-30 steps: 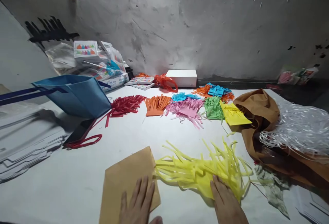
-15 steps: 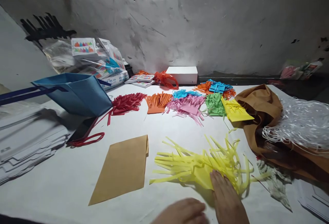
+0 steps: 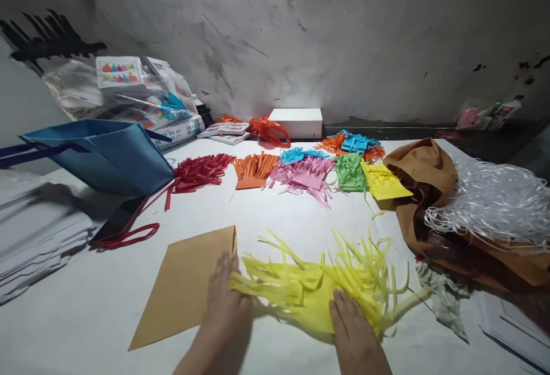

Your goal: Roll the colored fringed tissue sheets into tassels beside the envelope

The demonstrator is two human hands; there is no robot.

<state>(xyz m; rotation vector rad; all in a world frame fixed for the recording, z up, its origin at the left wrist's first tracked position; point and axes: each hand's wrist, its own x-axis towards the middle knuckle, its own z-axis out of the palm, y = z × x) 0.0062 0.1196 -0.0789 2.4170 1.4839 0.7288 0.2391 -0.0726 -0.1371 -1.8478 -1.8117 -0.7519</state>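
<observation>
A yellow fringed tissue-paper tassel sheet (image 3: 313, 303) lies on the white table in front of me, its strips fanned to the left and right. My right hand (image 3: 354, 326) rests flat on its right part, fingers stretched out. At the tassel's left end is my left hand (image 3: 227, 292), slightly blurred, with its fingers extended beside the strips; I cannot tell whether they touch. That hand overlaps the right edge of a flat brown paper envelope (image 3: 180, 283) and hides part of it.
Behind lies a row of fringed bunches: red (image 3: 201, 171), orange (image 3: 255, 170), pink (image 3: 307, 173), green (image 3: 350, 171) and yellow (image 3: 384, 181). A blue bag (image 3: 107, 154) stands left. Brown cloth (image 3: 423, 168) and white cord (image 3: 494, 203) lie right. A white box (image 3: 295, 123) sits by the wall.
My left hand has moved left and forward, from the front edge to the tassel's left end. The tassel's left strips have shifted and bunched. My right hand stays flat on the tassel.
</observation>
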